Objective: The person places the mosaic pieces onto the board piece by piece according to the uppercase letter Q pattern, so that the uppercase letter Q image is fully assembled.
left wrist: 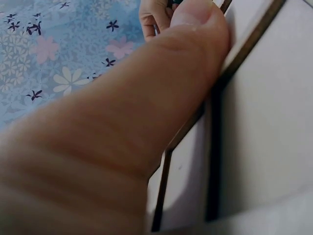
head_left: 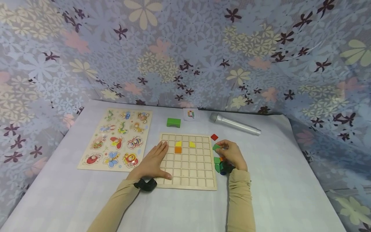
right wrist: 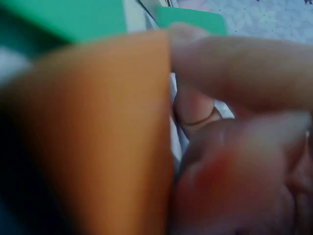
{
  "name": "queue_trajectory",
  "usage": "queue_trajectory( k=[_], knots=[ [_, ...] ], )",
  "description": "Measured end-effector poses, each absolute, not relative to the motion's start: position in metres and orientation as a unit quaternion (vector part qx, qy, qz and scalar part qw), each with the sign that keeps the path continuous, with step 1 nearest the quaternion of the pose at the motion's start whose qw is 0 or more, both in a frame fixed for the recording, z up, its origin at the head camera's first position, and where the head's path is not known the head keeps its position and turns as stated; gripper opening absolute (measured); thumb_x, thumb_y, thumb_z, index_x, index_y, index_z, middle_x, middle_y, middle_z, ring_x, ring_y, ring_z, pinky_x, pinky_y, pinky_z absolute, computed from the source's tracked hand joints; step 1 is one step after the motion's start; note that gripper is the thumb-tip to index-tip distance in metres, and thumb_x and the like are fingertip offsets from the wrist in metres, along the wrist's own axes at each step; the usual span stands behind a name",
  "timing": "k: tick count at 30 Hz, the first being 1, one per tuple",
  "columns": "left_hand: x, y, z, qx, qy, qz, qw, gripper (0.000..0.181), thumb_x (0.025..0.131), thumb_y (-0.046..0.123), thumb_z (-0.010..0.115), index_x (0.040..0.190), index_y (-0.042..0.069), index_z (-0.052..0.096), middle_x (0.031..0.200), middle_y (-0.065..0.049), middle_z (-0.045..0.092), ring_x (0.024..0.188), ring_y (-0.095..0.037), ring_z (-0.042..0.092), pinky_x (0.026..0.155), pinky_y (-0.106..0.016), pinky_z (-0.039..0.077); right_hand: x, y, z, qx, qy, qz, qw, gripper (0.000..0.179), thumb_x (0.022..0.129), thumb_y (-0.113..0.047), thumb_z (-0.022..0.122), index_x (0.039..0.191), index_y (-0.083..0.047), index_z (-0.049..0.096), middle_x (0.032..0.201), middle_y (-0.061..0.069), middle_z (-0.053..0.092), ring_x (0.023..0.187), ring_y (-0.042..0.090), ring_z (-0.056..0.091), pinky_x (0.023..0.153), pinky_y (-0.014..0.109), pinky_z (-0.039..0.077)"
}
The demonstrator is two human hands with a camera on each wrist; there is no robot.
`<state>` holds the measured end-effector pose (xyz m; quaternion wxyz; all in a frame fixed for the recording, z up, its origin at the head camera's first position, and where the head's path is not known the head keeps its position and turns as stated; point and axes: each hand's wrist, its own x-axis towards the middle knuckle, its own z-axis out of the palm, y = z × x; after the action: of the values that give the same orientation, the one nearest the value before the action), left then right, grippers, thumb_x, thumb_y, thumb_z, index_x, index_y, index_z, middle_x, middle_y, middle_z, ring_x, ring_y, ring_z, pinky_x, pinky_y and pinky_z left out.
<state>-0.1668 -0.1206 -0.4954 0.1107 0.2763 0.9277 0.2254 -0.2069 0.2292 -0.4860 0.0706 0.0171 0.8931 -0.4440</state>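
Note:
My left hand (head_left: 153, 161) lies with its fingers spread over the left edge of a wooden grid board (head_left: 185, 167). In the left wrist view its thumb (left wrist: 161, 68) stretches along the board's grooves. Two yellow quarter-round pieces (head_left: 178, 144) and an orange square (head_left: 178, 150) sit in the board's upper cells. Just beyond the right edge, my right hand (head_left: 233, 154) pinches a small green block (head_left: 216, 147) at its fingertips. Other green pieces (head_left: 217, 160) and a partly hidden orange piece (right wrist: 117, 122) lie close by its wrist.
A red square (head_left: 214, 137) lies off the board's upper right corner. Behind stand a green arch block (head_left: 173, 122), a pattern card (head_left: 191, 114) and a silver microphone (head_left: 236, 124). To the left lies an insect puzzle board (head_left: 117, 141). A flowered cloth (head_left: 185, 58) hangs behind the table.

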Motion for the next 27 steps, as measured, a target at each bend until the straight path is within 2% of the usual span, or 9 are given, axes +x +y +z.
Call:
queue_trajectory(
  k=[3,7,10,16,19,23,27],
  knots=[
    [-0.167,-0.121,-0.496,0.278,0.928,0.222,0.114,0.127,0.068,0.061,0.078,0.153,-0.004,0.009,0.163,-0.017,0.002,0.152,-0.034,-0.003,0.125,-0.047,0.005,-0.207,0.229,-0.488,0.037,0.889,-0.453,0.064,0.026,0.09,-0.012,0.065,0.114,-0.001,0.065,0.108,0.017,0.064,0.093,0.022,0.058,0.067,0.021,0.047],
    [-0.167,-0.121,-0.496,0.279,0.928,0.219,0.111,0.127,0.068,0.061,0.077,0.153,-0.004,0.009,0.163,-0.018,0.003,0.152,-0.034,-0.003,0.125,-0.047,0.006,-0.209,0.225,-0.488,0.05,0.873,-0.482,0.057,0.028,0.092,-0.015,0.064,0.118,-0.004,0.064,0.109,0.018,0.065,0.077,0.016,0.055,0.064,0.022,0.046],
    [-0.167,-0.121,-0.496,0.28,0.929,0.217,0.108,0.127,0.068,0.061,0.077,0.153,-0.004,0.01,0.163,-0.017,0.003,0.152,-0.034,-0.002,0.125,-0.047,0.006,-0.21,0.218,-0.484,0.042,0.864,-0.498,0.064,0.027,0.093,-0.017,0.062,0.117,-0.005,0.065,0.103,0.017,0.067,0.065,0.012,0.052,0.058,0.023,0.046],
    [-0.167,-0.121,-0.494,0.277,0.928,0.22,0.113,0.127,0.068,0.061,0.078,0.153,-0.004,0.009,0.164,-0.017,0.001,0.152,-0.034,-0.003,0.125,-0.047,0.005,-0.211,0.199,-0.479,0.004,0.854,-0.511,0.097,0.025,0.094,-0.017,0.062,0.113,-0.001,0.066,0.092,0.011,0.068,0.056,0.01,0.048,0.052,0.023,0.044],
    [-0.167,-0.121,-0.495,0.275,0.928,0.224,0.114,0.127,0.067,0.061,0.078,0.153,-0.003,0.009,0.164,-0.017,0.001,0.152,-0.034,-0.003,0.125,-0.047,0.006,-0.211,0.189,-0.479,-0.017,0.856,-0.507,0.103,0.023,0.092,-0.017,0.064,0.109,-0.002,0.067,0.093,0.012,0.068,0.057,0.011,0.05,0.052,0.023,0.044],
    [-0.167,-0.121,-0.496,0.276,0.928,0.224,0.11,0.127,0.067,0.061,0.078,0.153,-0.004,0.01,0.164,-0.017,0.002,0.152,-0.034,-0.002,0.125,-0.047,0.006,-0.21,0.177,-0.477,-0.05,0.877,-0.469,0.093,0.018,0.092,-0.016,0.065,0.104,-0.004,0.069,0.093,0.013,0.069,0.069,0.013,0.058,0.058,0.024,0.047],
    [-0.168,-0.121,-0.498,0.276,0.928,0.225,0.107,0.127,0.067,0.06,0.078,0.153,-0.004,0.011,0.164,-0.017,0.003,0.152,-0.034,-0.001,0.125,-0.048,0.006,-0.209,0.168,-0.476,-0.061,0.889,-0.445,0.085,0.014,0.091,-0.014,0.067,0.101,-0.005,0.07,0.089,0.011,0.069,0.073,0.014,0.059,0.062,0.025,0.047]
  ],
)
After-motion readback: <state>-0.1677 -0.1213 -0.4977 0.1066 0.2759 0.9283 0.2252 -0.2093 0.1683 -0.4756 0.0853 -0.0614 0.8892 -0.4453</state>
